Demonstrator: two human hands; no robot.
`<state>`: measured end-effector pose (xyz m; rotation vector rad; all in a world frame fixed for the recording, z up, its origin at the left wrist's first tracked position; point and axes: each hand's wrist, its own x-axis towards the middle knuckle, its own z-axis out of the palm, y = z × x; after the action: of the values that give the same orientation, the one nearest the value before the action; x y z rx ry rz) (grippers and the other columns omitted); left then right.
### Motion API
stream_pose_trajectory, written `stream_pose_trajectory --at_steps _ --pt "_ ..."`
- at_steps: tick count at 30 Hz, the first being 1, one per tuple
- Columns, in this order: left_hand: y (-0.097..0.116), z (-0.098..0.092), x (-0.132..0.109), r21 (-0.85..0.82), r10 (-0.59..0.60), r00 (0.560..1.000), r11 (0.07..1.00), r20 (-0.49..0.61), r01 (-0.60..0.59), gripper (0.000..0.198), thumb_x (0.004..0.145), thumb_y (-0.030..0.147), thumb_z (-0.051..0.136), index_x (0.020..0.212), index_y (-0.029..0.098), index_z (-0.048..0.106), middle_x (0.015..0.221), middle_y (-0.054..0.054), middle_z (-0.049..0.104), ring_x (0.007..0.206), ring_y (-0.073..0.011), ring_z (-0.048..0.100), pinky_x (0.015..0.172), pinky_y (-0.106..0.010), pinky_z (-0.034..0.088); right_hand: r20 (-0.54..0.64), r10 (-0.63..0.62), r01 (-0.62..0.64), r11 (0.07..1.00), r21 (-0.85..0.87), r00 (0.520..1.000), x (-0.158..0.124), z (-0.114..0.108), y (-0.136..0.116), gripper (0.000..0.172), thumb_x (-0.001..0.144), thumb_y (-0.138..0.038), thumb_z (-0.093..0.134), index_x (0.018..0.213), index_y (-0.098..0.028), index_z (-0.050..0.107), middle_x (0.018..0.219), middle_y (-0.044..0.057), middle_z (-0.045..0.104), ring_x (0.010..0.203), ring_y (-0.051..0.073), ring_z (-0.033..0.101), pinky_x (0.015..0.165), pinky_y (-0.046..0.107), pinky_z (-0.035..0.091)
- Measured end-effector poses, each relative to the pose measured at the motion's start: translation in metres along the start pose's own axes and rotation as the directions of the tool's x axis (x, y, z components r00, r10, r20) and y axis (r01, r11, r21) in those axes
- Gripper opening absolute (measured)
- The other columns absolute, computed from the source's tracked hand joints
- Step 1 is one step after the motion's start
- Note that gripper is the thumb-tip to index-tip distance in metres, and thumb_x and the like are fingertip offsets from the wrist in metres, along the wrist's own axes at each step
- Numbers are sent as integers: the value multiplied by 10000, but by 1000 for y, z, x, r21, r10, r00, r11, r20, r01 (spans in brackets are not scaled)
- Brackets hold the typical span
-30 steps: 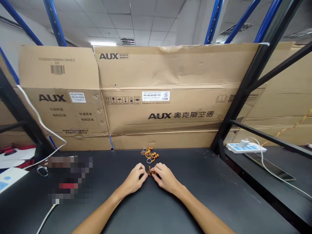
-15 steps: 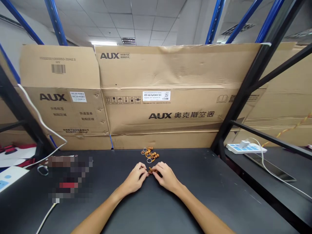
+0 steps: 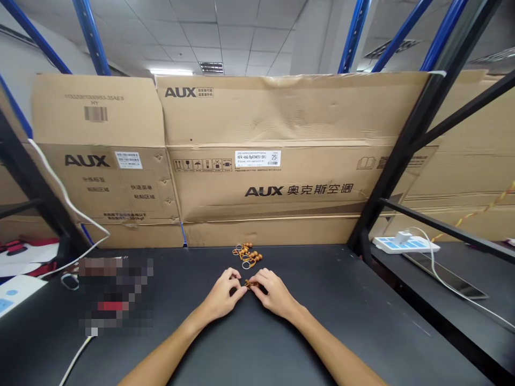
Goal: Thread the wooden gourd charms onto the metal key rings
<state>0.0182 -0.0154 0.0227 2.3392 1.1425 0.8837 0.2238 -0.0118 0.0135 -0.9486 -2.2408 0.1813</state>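
AUX carton (image 3: 281, 118) beyond beads (image 3: 250, 284) between both hands (image 3: 220, 296) (image 3: 276, 294)

The camera sits on the person's head. It looks ahead and down. It is close to the left hand (image 3: 220, 296) and the right hand (image 3: 276, 294), which show low in the middle, with the arms coming up from the bottom edge. The black table (image 3: 322, 300) fills the low part. The boxes (image 3: 261, 118) stand farther off, and the ceiling (image 3: 241, 37) shows at the top.
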Motion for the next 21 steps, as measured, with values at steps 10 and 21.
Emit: stream_pose_trajectory --at_steps 10,21 --pt "-1 -3 0 -38 47 999 998 15 -47 294 911 281 492 705 173 672 1120 -55 522 836 -140 574 856 -289 451 43 61 -55 992 -115 997 1 2 2 111 902 -201 500 926 -213 608 904 50 649 826 195 550 733 317 407" --pt "-2 0 1 -23 -33 999 999 -22 33 274 918 300 471 734 190 641 1034 -59 573 904 -176 583 862 -317 468 54 -24 22 999 24 998 -1 -3 -4 144 918 -189 467 958 -213 603 920 45 638 851 186 541 774 313 422"
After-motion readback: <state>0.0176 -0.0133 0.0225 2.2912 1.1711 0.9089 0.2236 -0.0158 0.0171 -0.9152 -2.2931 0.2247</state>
